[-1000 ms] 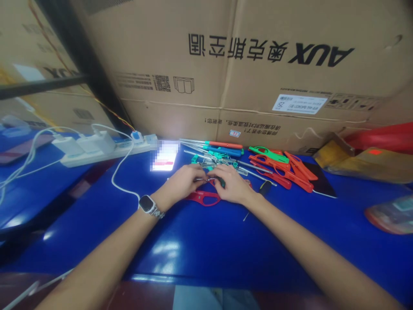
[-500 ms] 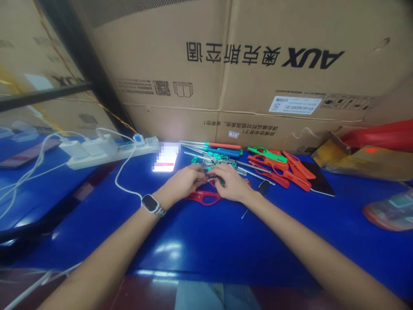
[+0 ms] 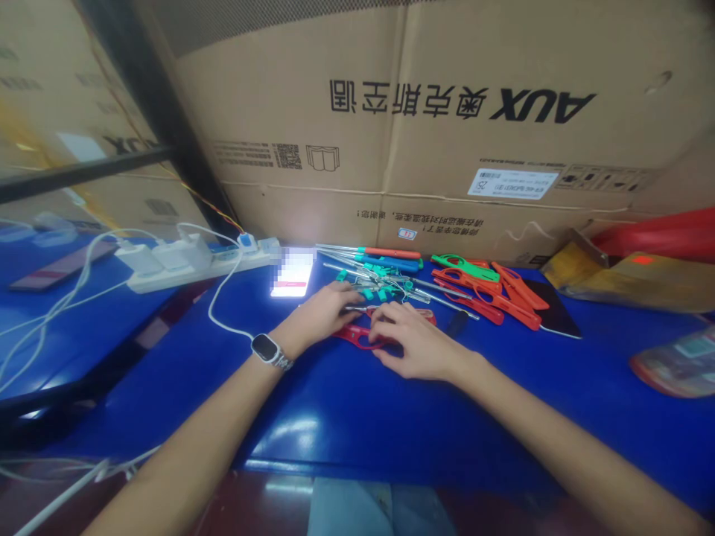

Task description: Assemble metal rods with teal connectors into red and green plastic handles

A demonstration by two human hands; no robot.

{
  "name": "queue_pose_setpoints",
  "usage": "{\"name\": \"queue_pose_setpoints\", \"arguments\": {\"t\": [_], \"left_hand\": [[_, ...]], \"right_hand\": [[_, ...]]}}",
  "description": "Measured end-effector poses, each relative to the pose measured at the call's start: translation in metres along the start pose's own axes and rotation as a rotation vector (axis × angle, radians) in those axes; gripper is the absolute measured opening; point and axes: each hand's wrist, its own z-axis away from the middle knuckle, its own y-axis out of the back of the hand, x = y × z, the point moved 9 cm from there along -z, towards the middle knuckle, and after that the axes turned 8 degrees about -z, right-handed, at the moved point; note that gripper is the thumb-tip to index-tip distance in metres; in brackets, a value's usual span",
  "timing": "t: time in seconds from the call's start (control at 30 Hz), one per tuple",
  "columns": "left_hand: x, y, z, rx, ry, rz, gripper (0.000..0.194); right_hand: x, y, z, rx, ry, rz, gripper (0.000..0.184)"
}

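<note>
My left hand [image 3: 328,311], with a watch on its wrist, has its fingers closed at the metal tube end of a red lighter [image 3: 427,314]. My right hand [image 3: 410,342] hovers at the lighter's near side, fingers curved and apart; nothing shows gripped in it. Between and below my hands lies a red handle shell [image 3: 353,335], partly covered by the right fingers. Just behind them is a pile of metal tubes with teal parts [image 3: 385,281]. A dark-handled tool [image 3: 458,323] lies right of my right hand.
Orange lighter shells [image 3: 511,298] and a green one [image 3: 466,266] lie right, by a dark flat device [image 3: 558,316]. A lit phone [image 3: 293,274] and a power strip [image 3: 223,266] with white cables are left. A cardboard box [image 3: 424,149] stands behind; a bottle [image 3: 678,361] lies far right.
My right hand has drawn back from the left hand and its fingers have spread. The left hand stays by the lighter. The camera view has shifted slightly.
</note>
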Motion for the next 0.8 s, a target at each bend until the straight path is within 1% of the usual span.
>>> {"name": "queue_pose_setpoints", "arguments": {"t": [0.1, 0.17, 0.23, 0.3, 0.37, 0.43, 0.5, 0.53, 0.6, 0.7, 0.73, 0.77, 0.8], "left_hand": [[0.000, 0.016, 0.002, 0.067, 0.026, 0.025, 0.031], [0.004, 0.030, 0.004, 0.139, 0.028, 0.083, 0.028], [0.011, 0.044, 0.007, 0.205, 0.001, 0.164, 0.025], [0.021, 0.051, 0.009, 0.209, -0.030, 0.230, 0.027], [0.032, 0.051, 0.009, 0.172, -0.063, 0.253, 0.029], [0.041, 0.051, 0.008, 0.164, -0.091, 0.266, 0.021], [0.047, 0.050, 0.005, 0.181, -0.083, 0.298, 0.015], [0.047, 0.048, 0.004, 0.191, -0.057, 0.326, 0.015], [0.045, 0.042, 0.001, 0.192, 0.026, 0.400, 0.015], [0.040, 0.028, -0.003, 0.170, 0.147, 0.587, 0.019], [0.038, 0.025, -0.004, 0.168, 0.172, 0.671, 0.020], [0.036, 0.022, -0.005, 0.177, 0.194, 0.760, 0.020], [0.033, 0.021, -0.005, 0.201, 0.223, 0.850, 0.021]], "right_hand": [[0.000, -0.001, -0.003, -0.006, 0.016, 0.005, 0.007], [-0.001, 0.003, -0.005, 0.006, 0.022, 0.002, 0.009], [-0.001, 0.013, -0.005, 0.051, 0.031, -0.037, 0.011], [0.000, 0.029, -0.004, 0.120, 0.045, -0.131, 0.012], [0.003, 0.048, -0.002, 0.204, 0.060, -0.229, 0.014], [0.007, 0.068, 0.000, 0.308, 0.064, -0.271, 0.014], [0.008, 0.084, 0.000, 0.403, 0.065, -0.269, 0.014], [0.009, 0.089, -0.001, 0.440, 0.063, -0.269, 0.014], [0.009, 0.093, -0.007, 0.486, 0.062, -0.290, 0.016], [0.008, 0.087, -0.019, 0.512, 0.056, -0.342, 0.018], [0.008, 0.084, -0.023, 0.505, 0.052, -0.354, 0.022], [0.008, 0.080, -0.026, 0.499, 0.048, -0.367, 0.029], [0.008, 0.076, -0.028, 0.492, 0.039, -0.381, 0.041]]}}
